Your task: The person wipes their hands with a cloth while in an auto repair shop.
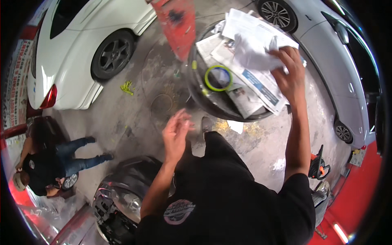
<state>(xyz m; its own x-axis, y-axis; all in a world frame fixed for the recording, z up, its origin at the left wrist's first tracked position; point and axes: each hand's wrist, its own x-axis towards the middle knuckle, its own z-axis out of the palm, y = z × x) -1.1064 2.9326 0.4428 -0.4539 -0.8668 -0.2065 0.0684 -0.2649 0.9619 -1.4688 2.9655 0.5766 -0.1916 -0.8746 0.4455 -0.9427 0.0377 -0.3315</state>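
Note:
On a round dark drum top (197, 83) lie sheets of newspaper (261, 90) and a roll of green tape (218, 66). My right hand (288, 73) reaches over the papers from the right, its fingers closed on a crumpled white paper or cloth (249, 53). My left hand (176, 134) hangs in the air left of and below the drum, slightly blurred, with its fingers loosely curved and apart and nothing in them.
A red post (173, 22) stands beside the drum. Cars flank me: white (73, 49), light grey (339, 77) and dark (118, 192). A co-worker (49, 167) is at lower left. A black-and-orange tool (319, 167) sits at right, yellow scraps (127, 87) on the floor.

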